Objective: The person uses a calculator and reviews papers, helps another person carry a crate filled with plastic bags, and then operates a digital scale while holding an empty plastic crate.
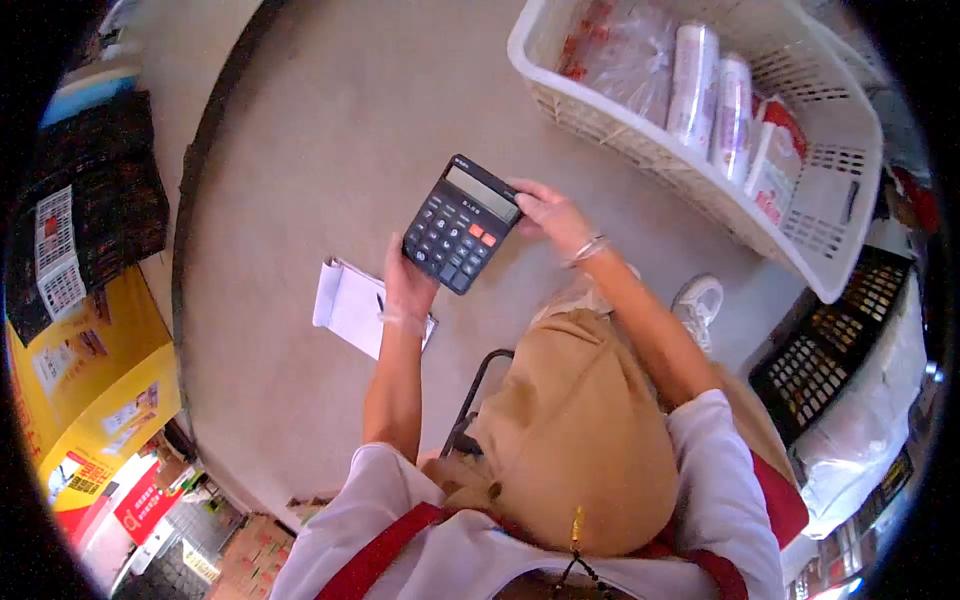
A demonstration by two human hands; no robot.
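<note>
A dark calculator (436, 226) with a grey display and two orange keys is held up in front of me, tilted. My left hand (408, 288) is closed on its lower left edge, thumb along the side. At its upper right corner, my right hand (553, 218) pinches the edge beside the display. Below and left of the calculator lies an open notepad (345, 308) with a white page, partly covered by my left wrist. A dark pen (380, 302) shows on the page, its far part hidden by that wrist.
A white plastic basket (640, 135) at the upper right holds plastic-wrapped rolls (693, 90) and bags. Behind my right side stands a black crate (830, 345). Yellow printed boxes (100, 370) and a black bag (95, 200) line the left. My shoe (698, 300) rests on the grey floor.
</note>
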